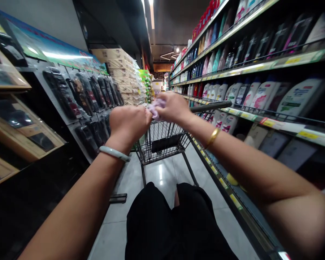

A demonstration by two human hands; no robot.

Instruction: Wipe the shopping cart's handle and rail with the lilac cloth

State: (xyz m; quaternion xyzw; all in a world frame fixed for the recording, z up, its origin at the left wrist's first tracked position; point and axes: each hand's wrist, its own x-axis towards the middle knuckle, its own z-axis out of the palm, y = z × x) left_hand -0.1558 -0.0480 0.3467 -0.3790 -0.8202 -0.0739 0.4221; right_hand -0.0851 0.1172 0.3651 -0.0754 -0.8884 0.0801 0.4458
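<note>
Both hands are raised close together above a dark wire shopping cart (165,133). A small crumpled light-purple cloth-like item (156,108) lies between them. My right hand (174,107) has its fingers closed on this item. My left hand (131,121) is curled into a fist, with its thumb side against the item's left end; its fingertips are hidden, and it seems to pinch that end. A pale bangle circles the left wrist and a gold one the right. The cart's handle (211,107) shows to the right, beyond my right wrist, with neither hand gripping it visibly.
Shelves of shampoo bottles (265,94) run along the right side. On the left hang packaged dark items (61,92), with boxed goods (5,126) nearer. Stacked cartons (119,72) stand farther ahead. Grey floor tiles (162,173) show beneath the cart.
</note>
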